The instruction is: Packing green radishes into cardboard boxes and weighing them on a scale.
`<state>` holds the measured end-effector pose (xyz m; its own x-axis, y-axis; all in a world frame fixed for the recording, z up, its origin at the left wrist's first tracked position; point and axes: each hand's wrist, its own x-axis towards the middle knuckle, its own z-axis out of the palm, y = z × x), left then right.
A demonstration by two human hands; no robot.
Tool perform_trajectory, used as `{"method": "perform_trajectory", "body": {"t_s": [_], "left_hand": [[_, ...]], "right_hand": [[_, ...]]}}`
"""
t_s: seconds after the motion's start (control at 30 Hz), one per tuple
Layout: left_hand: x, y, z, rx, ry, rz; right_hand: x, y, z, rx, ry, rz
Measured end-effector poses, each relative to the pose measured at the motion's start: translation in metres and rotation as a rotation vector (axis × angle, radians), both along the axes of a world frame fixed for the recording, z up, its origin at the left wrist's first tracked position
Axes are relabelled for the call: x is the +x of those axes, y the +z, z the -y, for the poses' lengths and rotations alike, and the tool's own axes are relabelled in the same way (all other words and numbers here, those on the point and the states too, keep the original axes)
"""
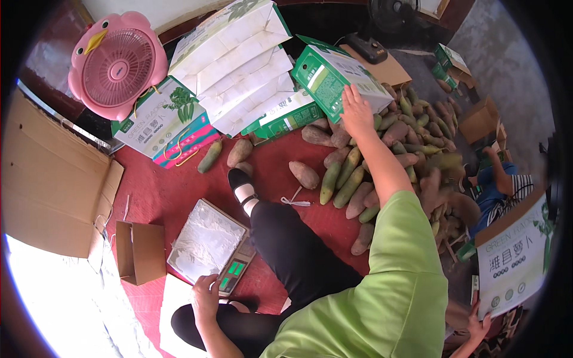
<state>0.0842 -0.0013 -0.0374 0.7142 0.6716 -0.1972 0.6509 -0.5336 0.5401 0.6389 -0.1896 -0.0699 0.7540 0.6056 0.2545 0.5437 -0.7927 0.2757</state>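
My right hand reaches forward, fingers stretched out flat against the side of a green and white carton. Below and right of it spreads a large heap of long radishes, some green, some brownish with soil. My left hand is by the near corner of a weighing scale, its fingers curled together; whether anything is in them I cannot make out. The scale has a pale, covered plate and a lit green display. A single radish lies apart on the red floor, beside a white strip.
Folded white cartons are stacked ahead, next to a pink fan. A small open brown box stands left of the scale, near a large cardboard sheet. At right, another person's hand holds a white carton; someone in blue sits beyond.
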Motion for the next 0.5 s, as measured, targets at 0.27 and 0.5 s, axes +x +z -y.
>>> {"method": "perform_trajectory", "body": {"t_s": [0.27,0.5], "left_hand": [[-0.013,0.010,0.007,-0.018,0.018,0.035],[-0.021,0.012,0.008,-0.007,0.033,0.023]], "right_hand": [[-0.078,-0.051,0.101,0.176,-0.107,-0.143],[-0.117,-0.060,0.096,0.171,-0.018,-0.283]]}}
